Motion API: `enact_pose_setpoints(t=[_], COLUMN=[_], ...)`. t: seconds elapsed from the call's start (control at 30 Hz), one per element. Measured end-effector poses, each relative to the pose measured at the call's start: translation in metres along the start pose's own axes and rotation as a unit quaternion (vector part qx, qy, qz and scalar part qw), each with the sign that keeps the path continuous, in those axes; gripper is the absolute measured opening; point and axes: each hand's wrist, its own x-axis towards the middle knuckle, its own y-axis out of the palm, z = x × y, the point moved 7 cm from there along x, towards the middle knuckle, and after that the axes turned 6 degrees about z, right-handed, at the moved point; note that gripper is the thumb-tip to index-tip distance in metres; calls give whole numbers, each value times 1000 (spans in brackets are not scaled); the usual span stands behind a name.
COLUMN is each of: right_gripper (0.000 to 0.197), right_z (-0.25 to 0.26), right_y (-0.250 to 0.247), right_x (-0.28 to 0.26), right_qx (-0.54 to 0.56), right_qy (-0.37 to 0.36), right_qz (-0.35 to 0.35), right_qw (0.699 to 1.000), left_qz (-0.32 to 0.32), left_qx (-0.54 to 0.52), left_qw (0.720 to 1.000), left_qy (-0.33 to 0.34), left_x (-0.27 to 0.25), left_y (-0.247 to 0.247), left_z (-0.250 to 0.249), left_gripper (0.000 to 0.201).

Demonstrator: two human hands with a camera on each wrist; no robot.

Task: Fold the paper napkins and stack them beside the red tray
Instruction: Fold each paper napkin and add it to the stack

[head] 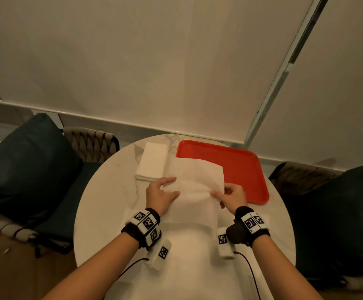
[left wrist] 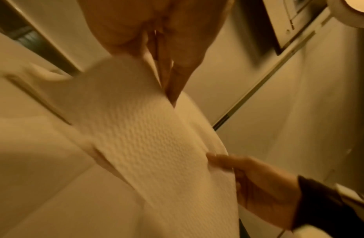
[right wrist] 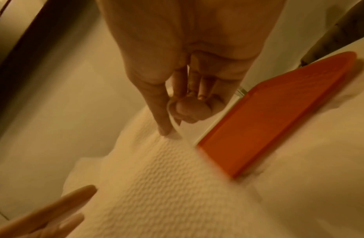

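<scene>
Paper napkin [head: 194,187] spread between both hands on round marble counter [head: 102,204], far part raised and overlapping near-left corner of red tray [head: 241,167]. Left hand [head: 160,195] at napkin's left edge, fingers [head: 168,180] straight and relaxed, tips lying on the sheet, gripping nothing; confirmed in left wrist view, fingers [left wrist: 172,77] extended down to the embossed paper [left wrist: 148,136]. Right hand [head: 233,197] at napkin's right edge, forefinger [right wrist: 158,109] and thumb [right wrist: 189,109] pinching the paper's border, remaining fingers curled behind. Tray just beyond and right of right fingers, touching the napkin. Stack of folded napkins [head: 152,162] flat on counter, beyond left fingers, just left of tray, apart from both hands. More white paper [head: 189,245] on counter nearer than the wrists, detail unclear.
</scene>
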Motion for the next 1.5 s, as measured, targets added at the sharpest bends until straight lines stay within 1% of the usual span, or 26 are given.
enact_pose_setpoints(t=[0.07,0.13,0.2,0.33,0.43,0.53,0.6,0.7,0.77,0.83,0.9,0.93,1.0,1.03,1.07,1.1,1.13,1.2,1.23,1.27,1.33,1.37,1.43,1.5], right_gripper=[12,12,15,16,34,44,47,41,41,45,50,55,66,70,73,74,72,64,58,54,44,39,34,35], right_z=[-3,-3,-2,4,18,35,45,59,65,66,58,55,50,50,53,57,61,66,67,67,65,64,62,58], right_y=[2,4,4,1,11,25,32,36,31,21,5,-4,-23,-31,-35,-35,-30,-11,0,7,16,17,16,15], right_x=[-2,-2,-1,0,-3,-6,-10,-13,-15,-16,-16,-16,-15,-14,-14,-15,-15,-21,-24,-26,-27,-28,-30,-31], right_qx=[-6,7,13,19,49,62,69,82,80,85,78,57,22,19,16,4,-20,-77,-90,-83,-28,3,47,81], right_qy=[3,0,-5,-24,-52,-80,-100,-134,-150,-150,-131,-124,-121,-123,-128,-132,-134,-130,-127,-124,-114,-105,-82,-54], right_qz=[11,18,19,0,11,20,26,34,22,5,-19,-36,-58,-54,-35,0,52,163,203,228,243,239,225,221], right_qw=[1000,1000,1000,1000,997,995,992,987,985,985,988,990,991,991,991,991,989,975,967,962,963,965,970,970], left_qz=[-4,0,4,-1,26,52,62,69,62,66,91,112,173,207,239,265,283,308,317,323,324,318,283,234], left_qx=[-3,10,26,43,59,88,95,86,74,51,36,33,33,35,40,49,60,83,92,98,82,61,18,-13], left_qw=[1000,1000,999,996,989,978,975,975,976,977,977,976,969,963,955,948,942,930,925,920,918,924,944,962], left_qy=[-8,16,46,81,129,182,192,194,197,196,191,183,171,170,170,171,172,182,190,201,214,205,169,137], left_x=[0,-3,-6,-10,-16,-25,-28,-29,-28,-26,-24,-22,-20,-20,-19,-19,-18,-17,-17,-17,-15,-14,-10,-7], left_y=[-5,-6,-6,-6,5,21,28,30,25,17,8,3,-6,-9,-13,-15,-17,-16,-15,-13,-12,-14,-22,-31], left_z=[4,-2,-8,-14,-26,-39,-44,-49,-54,-59,-64,-67,-72,-75,-78,-81,-84,-91,-94,-98,-102,-101,-95,-87], left_gripper=[45,49,51,50,51,54,61,69,71,72,71,69,65,64,64,64,65,70,73,76,83,86,90,86])
